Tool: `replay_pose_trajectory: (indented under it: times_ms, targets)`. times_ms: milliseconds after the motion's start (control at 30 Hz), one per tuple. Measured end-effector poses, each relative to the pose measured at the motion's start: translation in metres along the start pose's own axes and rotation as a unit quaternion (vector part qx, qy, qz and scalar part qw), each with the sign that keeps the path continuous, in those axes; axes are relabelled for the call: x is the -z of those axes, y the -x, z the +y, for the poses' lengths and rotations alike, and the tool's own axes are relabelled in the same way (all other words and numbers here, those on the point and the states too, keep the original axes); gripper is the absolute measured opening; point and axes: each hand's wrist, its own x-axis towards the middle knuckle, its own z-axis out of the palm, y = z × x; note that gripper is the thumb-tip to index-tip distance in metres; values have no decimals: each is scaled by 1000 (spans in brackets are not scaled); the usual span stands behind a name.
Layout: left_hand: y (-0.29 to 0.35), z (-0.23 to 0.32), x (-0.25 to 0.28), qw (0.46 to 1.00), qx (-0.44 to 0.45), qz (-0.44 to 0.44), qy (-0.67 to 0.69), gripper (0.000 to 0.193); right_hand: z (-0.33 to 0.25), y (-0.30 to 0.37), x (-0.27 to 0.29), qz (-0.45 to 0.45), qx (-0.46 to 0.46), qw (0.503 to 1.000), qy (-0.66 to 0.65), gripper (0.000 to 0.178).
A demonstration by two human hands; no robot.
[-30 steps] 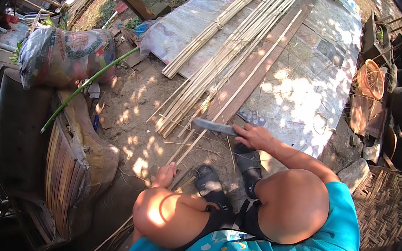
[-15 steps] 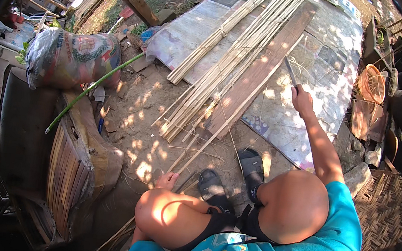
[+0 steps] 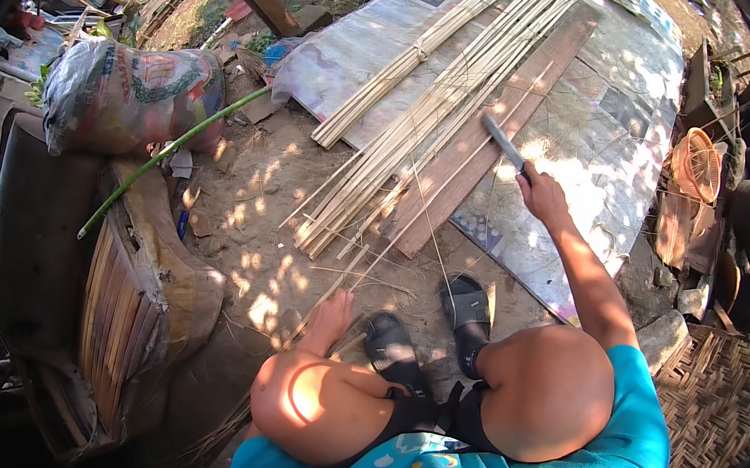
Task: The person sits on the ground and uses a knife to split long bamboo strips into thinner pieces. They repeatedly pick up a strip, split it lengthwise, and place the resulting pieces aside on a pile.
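Squatted on bare dirt, knees up, in black sandals (image 3: 469,305). Right hand (image 3: 539,193) stretched out over the sheet (image 3: 586,166), clenched on the handle of a knife (image 3: 504,143); blade raised, angled up and left, above the plank (image 3: 487,145). Left hand (image 3: 332,314) lowered to the ground by the left knee, fingers down on thin slivers (image 3: 361,279) lying there; whether gripping one or merely touching could not be told.

Bamboo strips (image 3: 434,121) spread in a long fan from the top of the view down to the dirt, lying partly on the plank and sheet, near ends just ahead of the left hand. Tied bundle (image 3: 403,66) laid just left of the strips. Green stalk (image 3: 171,155) leaned across at left, below a stuffed sack (image 3: 127,95). Orange basket (image 3: 699,165) set at the right, well apart from the knife. Woven mat (image 3: 718,393) under the right elbow side.
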Motion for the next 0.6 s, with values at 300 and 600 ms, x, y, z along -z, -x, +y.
replay_pose_trajectory:
  times_ms: [300, 600]
  targets:
    - [-47, -12, 3, 973, -72, -37, 215, 51, -130, 97, -37, -203, 237, 945, -96, 39]
    - [-15, -19, -5, 979, -42, -14, 198, 53, -128, 107, -40, -251, 311, 916, -34, 43]
